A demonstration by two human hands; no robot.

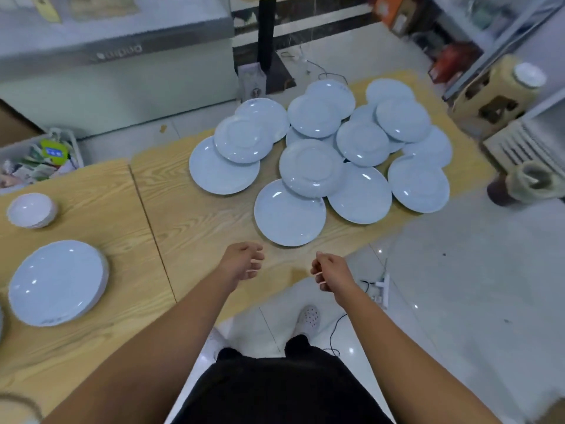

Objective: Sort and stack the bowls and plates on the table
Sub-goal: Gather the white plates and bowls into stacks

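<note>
While left hand point(244, 260), right hand point(328, 272) hover, grip slack, empty, plates point(289, 214) scattered, cabinet lettering point(120, 53) blurred.

The grey cabinet point(122, 75) carries a blurred logo, reading roughly "aipua".

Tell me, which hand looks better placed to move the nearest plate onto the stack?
Probably the left hand: it and the right hand hover empty near the plate, but the stack lies leftward.

Lower plates point(298, 136) lie partly hidden under upper ones — perhaps some wholly so.
</note>
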